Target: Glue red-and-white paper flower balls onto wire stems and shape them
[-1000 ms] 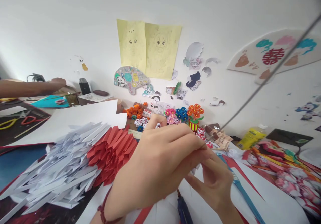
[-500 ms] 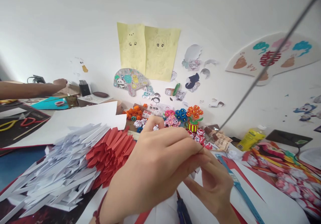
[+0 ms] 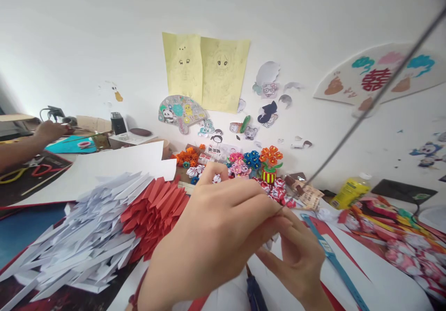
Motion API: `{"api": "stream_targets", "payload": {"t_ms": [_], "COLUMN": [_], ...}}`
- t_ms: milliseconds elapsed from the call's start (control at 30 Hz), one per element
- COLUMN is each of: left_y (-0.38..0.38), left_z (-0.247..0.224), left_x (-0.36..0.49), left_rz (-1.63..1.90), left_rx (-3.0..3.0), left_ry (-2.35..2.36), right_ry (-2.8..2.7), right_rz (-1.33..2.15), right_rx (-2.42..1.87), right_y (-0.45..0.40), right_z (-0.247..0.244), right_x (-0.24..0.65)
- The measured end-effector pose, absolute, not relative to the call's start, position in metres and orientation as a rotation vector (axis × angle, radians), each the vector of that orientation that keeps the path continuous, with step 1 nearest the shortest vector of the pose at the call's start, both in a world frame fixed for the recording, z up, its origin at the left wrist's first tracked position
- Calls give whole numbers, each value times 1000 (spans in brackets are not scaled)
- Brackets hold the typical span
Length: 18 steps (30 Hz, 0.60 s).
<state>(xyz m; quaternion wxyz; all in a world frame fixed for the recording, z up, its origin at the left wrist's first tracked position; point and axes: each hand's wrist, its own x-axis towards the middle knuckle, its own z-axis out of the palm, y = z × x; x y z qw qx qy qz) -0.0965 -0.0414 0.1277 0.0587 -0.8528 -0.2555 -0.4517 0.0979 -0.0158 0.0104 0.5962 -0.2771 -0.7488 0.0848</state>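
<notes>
Fingertips of the left hand (image 3: 212, 241) pinch the near end of a thin metal wire (image 3: 351, 129), which rises up and to the right, away from the hands. The right hand (image 3: 299, 260) sits just beneath, fingers curled against a small white paper piece (image 3: 270, 242), mostly hidden, at the wire's base. Judging from this, the piece is only being fastened to the wire; nothing finished hangs on it yet. Left of the wire's base lies a heap of folded red paper strips (image 3: 156, 213), and beyond that folded white paper strips (image 3: 83, 236), seemingly unused stock. Behind the base stand paper flowers (image 3: 258, 160). Far left, another person's hand (image 3: 49, 129) works separately.
</notes>
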Motion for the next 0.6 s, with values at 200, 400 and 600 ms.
{"api": "stream_targets", "payload": {"t_ms": [200, 400, 600], "left_y": [-41, -39, -39], "left_z": [128, 127, 129], "left_x": [-98, -96, -97], "left_rz": [-1352, -1356, -1354], "left_rx": [-2603, -2608, -2612], "left_ry": [-742, -740, -740], "right_ry": [-1734, -1719, -1715], "right_rz": [220, 206, 225], "right_rx": [-665, -650, -620], "right_y": [-17, -17, -16], "right_z": [12, 10, 10], "right_x": [97, 97, 97]}}
